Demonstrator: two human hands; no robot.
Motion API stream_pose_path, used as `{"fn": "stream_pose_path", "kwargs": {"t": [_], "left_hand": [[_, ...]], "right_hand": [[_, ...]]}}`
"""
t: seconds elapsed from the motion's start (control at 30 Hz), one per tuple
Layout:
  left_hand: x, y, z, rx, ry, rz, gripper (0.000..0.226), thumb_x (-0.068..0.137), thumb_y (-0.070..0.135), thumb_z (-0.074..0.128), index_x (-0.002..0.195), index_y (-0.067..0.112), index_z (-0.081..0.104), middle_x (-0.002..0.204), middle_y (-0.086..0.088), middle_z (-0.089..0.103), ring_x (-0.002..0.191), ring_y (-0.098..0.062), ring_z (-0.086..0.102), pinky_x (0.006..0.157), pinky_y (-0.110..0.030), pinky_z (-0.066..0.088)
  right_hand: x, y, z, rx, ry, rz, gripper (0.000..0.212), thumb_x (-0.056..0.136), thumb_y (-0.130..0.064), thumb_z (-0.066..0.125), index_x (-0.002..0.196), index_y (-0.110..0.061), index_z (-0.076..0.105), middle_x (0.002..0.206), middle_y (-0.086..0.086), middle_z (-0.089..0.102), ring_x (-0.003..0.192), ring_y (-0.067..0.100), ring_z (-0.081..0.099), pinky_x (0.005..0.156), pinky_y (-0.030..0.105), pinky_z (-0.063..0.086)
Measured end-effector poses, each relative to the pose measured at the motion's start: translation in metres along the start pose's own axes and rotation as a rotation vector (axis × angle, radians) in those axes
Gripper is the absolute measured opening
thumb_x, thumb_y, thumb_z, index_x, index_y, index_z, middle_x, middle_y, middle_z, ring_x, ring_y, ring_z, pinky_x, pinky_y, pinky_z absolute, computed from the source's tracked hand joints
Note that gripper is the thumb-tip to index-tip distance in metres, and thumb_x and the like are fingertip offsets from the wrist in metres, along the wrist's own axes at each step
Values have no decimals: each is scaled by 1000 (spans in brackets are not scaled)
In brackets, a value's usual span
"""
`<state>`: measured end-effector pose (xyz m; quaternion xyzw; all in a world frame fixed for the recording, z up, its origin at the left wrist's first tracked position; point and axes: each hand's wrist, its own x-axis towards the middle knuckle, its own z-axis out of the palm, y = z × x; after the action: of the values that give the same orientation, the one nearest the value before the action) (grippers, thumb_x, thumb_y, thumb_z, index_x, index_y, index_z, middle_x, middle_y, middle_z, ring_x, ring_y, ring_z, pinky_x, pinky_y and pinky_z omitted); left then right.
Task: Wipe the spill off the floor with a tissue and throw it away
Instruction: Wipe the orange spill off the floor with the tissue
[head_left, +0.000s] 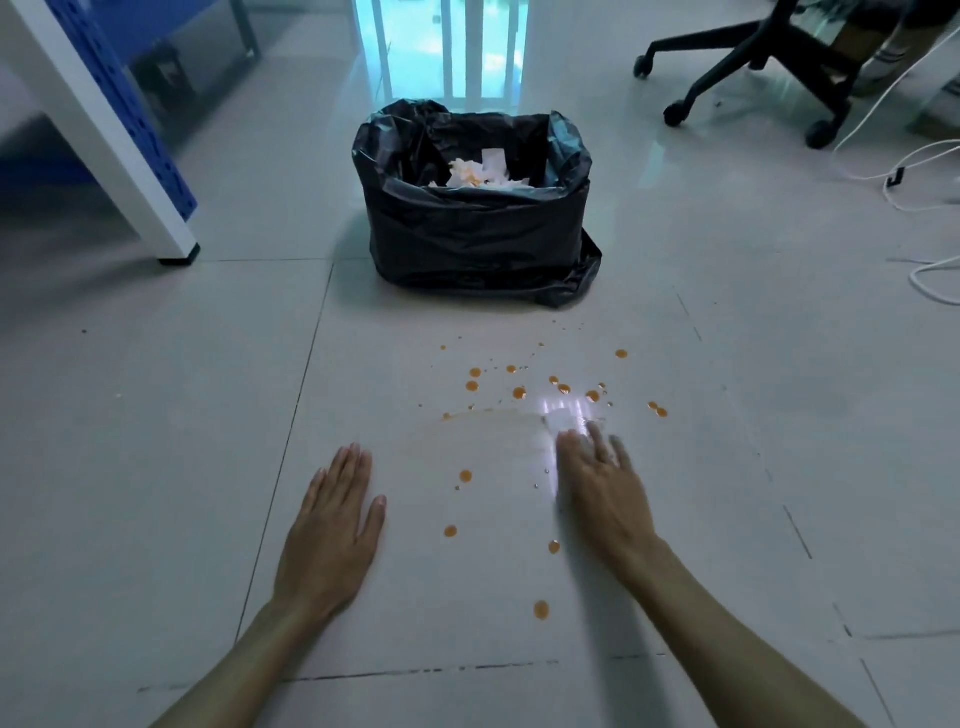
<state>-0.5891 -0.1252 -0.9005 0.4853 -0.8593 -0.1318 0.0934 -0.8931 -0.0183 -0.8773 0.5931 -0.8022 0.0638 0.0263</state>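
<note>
Black chair base far right beside white cables; what seems a desk leg at left.

No readable text, labels, brands, numbers or signs anywhere in the head view. Bin liner, floor tiles, blue shelf post and chair base all carry no legible markings.

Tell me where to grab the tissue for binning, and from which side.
Probably from above: the tissue lies flat on the floor, pinned under the right hand, only its far edge showing. Curl that hand to bunch its middle; a flat sheet offers no side grip.
</note>
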Motion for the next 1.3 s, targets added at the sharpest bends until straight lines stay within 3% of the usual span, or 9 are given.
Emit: {"fn": "stream_pose_path", "kwargs": {"t": [0.1, 0.3, 0.47, 0.6, 0.77, 0.9, 1.0, 1.1, 1.3], "left_hand": [[0, 0, 2, 9, 1, -11, 65, 98, 50, 10, 154, 19, 2, 163, 5, 1, 148, -2, -7, 122, -33, 1], [-14, 13, 7, -17, 21, -60, 63, 99, 46, 11, 153, 16, 3, 163, 5, 0, 147, -1, -10, 121, -30, -4], [-19, 17, 9, -22, 31, -80, 62, 99, 45, 8, 154, 16, 0, 163, 4, -2, 147, -2, -11, 121, -32, -4], [-20, 18, 13, -15, 28, -93, 63, 99, 45, 6, 154, 15, 1, 164, 2, -3, 148, -4, -11, 122, -36, 0], [-22, 17, 13, -9, 28, -97, 62, 99, 45, 7, 154, 16, 0, 163, 3, -5, 147, -3, -13, 121, -34, -2], [-23, 17, 12, -18, 23, -95, 62, 99, 46, 7, 154, 17, -2, 163, 2, -6, 147, -3, -14, 121, -34, -2], [-24, 18, 11, -10, 29, -90, 62, 99, 45, 7, 154, 17, 0, 163, 2, -4, 147, -3, -13, 121, -33, -3], [-24, 19, 10, -22, 34, -86, 63, 99, 46, 7, 154, 16, 3, 163, 3, -1, 147, -2, -12, 121, -32, -5], [-28, 21, 11, -23, 36, -80, 63, 98, 45, 6, 153, 15, 0, 163, 3, -3, 147, -2, -12, 121, -31, -6]], "right_hand": [[-23, 42, -9, 6, 22, 217, 46, 84, 9, 38, 124, 0, 58, 129, 22, 62, 132, 41, 46, 109, 51, 33], [-33, 32, -18, 138, 20, 311, 34, 75, 22, 52, 102, 4, 61, 105, 25, 67, 111, 43, 59, 95, 46, 45], [-17, -14, -12, 124, -61, 126, 46, 59, 21, 61, 102, 4, 59, 97, 19, 64, 93, 38, 62, 88, 43, 51], [-14, -85, 6, 154, -63, -113, 61, 67, 15, 69, 127, 10, 57, 126, 27, 62, 119, 38, 60, 102, 46, 44], [-26, -137, 8, 157, -120, -389, 76, 53, -4, 91, 123, 5, 63, 123, 20, 66, 114, 28, 64, 98, 40, 47], [-30, -109, 4, 108, -60, -438, 57, 69, -2, 79, 124, 3, 64, 125, 18, 65, 117, 29, 63, 99, 42, 49], [-29, -68, 3, 38, -29, -349, 61, 67, 6, 75, 126, 7, 61, 127, 22, 63, 121, 36, 59, 102, 49, 46], [-28, -9, 0, -65, 9, -121, 50, 80, 9, 49, 128, 3, 59, 130, 18, 62, 128, 35, 52, 107, 46, 39], [-59, 49, -13, -55, 13, 224, 54, 75, 21, 39, 125, 10, 57, 126, 29, 60, 123, 46, 53, 103, 53, 42]]}}
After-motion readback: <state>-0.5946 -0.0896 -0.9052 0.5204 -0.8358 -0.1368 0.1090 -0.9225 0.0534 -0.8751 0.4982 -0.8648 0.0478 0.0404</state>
